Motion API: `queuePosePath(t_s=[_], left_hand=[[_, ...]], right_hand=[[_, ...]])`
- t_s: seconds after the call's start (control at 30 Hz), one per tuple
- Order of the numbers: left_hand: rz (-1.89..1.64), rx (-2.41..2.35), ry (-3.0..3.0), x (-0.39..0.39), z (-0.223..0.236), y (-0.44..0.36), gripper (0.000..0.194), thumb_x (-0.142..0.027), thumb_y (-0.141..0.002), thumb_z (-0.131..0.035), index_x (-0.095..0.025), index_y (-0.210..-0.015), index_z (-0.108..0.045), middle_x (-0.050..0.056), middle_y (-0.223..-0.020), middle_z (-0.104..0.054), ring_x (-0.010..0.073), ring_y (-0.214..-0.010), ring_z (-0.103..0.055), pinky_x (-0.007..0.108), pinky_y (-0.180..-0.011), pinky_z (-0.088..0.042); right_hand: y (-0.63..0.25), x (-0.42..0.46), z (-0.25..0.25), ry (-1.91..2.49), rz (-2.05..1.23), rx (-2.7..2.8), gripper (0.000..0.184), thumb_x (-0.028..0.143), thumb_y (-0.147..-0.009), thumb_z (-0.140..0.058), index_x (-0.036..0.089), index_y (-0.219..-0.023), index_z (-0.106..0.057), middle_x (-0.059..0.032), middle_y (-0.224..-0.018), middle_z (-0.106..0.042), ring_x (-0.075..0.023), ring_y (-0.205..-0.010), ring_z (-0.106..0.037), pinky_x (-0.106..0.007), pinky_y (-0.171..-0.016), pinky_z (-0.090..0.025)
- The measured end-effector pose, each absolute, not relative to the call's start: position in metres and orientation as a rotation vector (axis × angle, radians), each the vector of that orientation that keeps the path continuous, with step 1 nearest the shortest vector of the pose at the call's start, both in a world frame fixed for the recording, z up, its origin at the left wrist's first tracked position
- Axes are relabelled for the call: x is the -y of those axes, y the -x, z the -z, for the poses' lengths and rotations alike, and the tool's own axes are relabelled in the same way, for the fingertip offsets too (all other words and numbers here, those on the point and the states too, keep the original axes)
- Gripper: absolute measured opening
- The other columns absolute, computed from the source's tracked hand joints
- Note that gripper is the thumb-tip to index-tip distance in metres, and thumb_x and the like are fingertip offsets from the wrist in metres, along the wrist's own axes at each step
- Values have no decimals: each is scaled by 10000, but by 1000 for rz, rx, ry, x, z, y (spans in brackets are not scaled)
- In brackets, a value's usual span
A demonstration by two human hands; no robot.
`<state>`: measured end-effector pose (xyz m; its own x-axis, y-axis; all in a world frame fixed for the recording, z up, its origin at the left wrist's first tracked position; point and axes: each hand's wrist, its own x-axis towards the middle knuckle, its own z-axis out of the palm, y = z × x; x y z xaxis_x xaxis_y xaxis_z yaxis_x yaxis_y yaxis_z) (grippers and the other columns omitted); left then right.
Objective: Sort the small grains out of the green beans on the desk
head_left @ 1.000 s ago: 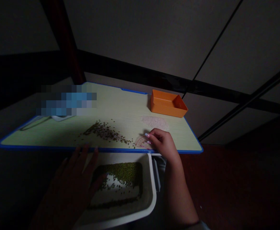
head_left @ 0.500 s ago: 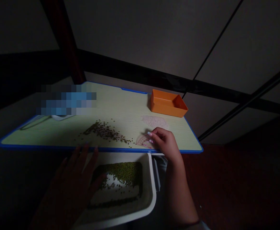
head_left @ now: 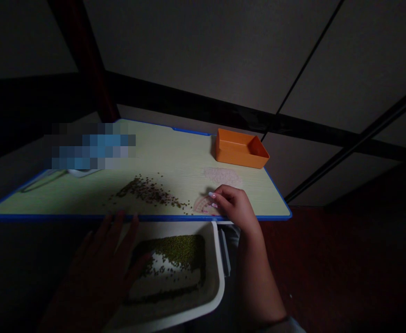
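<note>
My right hand (head_left: 234, 203) is closed with thumb and fingertips together, low over the front of the table (head_left: 161, 152). Whatever sits in the pinch, if anything, is hidden. Partly under those fingers shows a clear, pinkish protractor-like shape (head_left: 200, 205). To its left lies a loose scatter of small dark green and brownish beans (head_left: 147, 192). A pale pinkish patch of fine grains (head_left: 223, 176) is just beyond the hand. In shadow, my left hand (head_left: 102, 259) has its fingers spread over the left side of a white bin (head_left: 217, 277) holding green beans (head_left: 178, 249).
An orange box (head_left: 241, 155) stands at the table's back right. A blurred-out blue item (head_left: 95, 148) rests on a white base at the left. The table has a raised blue edge (head_left: 154, 217). Panelled cabinet doors (head_left: 203, 55) rise behind it.
The whole view has shifted slightly to the left. My right hand stays pinched at nearly the same spot, and my left hand keeps its place over the bin.
</note>
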<state>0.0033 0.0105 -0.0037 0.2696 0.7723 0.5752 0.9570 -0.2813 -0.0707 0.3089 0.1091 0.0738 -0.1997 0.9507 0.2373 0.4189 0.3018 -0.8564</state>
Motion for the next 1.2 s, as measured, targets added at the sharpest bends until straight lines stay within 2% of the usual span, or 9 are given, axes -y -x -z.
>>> queuePosePath(t_s=[0.2,0.43,0.67,0.87,1.2], left_hand=[[598,1603,2141,-8,3,-5,773,-559,-939,-317,-213,-1606,-135,242,-1669,-303,437,-1538,-321,682,-1095,-434],[603,1631,2163,-7,3,-5,765,-534,-920,-379,-184,-1585,-238,225,-1681,-285,420,-1554,-286,663,-1173,-374],[580,1607,2149,-8,2,-5,798,-576,-937,-327,-207,-1608,-98,255,-1665,-309,444,-1549,-295,677,-1106,-432],[583,1597,2148,-9,1,-6,777,-553,-945,-320,-197,-1606,-120,265,-1645,-344,436,-1546,-306,671,-1111,-433],[588,1653,2170,-8,4,-5,771,-547,-942,-319,-222,-1609,-110,235,-1684,-274,426,-1561,-269,682,-1147,-396]], right_hand=[[-307,-108,-75,1238,-838,1783,241,381,-938,-628,214,-765,-642,0,-674,-665,-133,-629,-566,-275,-582,-386],[-303,-104,-76,1220,-861,1804,257,404,-950,-616,221,-773,-644,14,-641,-630,-124,-588,-536,-274,-568,-390],[-300,-109,-71,1248,-779,1794,252,411,-950,-612,222,-789,-650,-5,-684,-663,-142,-633,-572,-272,-594,-419],[-295,-108,-75,1262,-744,1864,270,410,-955,-608,220,-773,-668,-12,-674,-653,-145,-645,-572,-280,-599,-411],[-297,-107,-73,1245,-785,1851,268,426,-954,-615,223,-787,-665,-9,-691,-665,-145,-650,-583,-286,-609,-424]])
